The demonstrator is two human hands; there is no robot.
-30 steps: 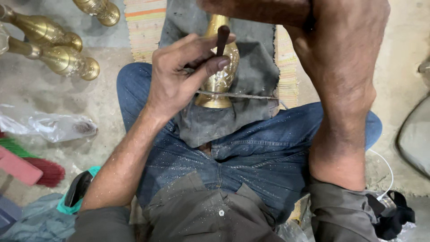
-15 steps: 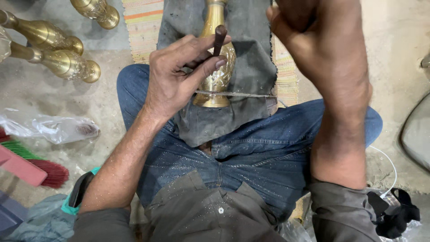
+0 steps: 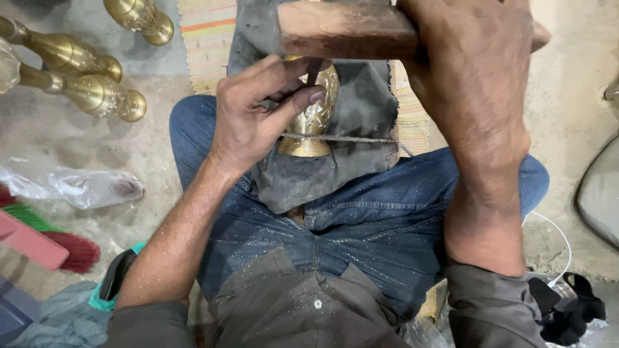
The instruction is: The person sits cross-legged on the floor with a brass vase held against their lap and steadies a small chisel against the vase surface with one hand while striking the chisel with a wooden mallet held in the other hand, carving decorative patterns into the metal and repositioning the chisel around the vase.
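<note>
Left hand [image 3: 258, 116] closed, pinching a thin punch [image 3: 314, 71] against the brass vase [image 3: 316, 119]; right hand [image 3: 471, 71] gripping a wooden mallet [image 3: 342, 29].

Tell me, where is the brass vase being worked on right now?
In the head view, the brass vase lies top centre on a grey cloth over the person's lap, under the left hand, with the wooden block just above.
</note>
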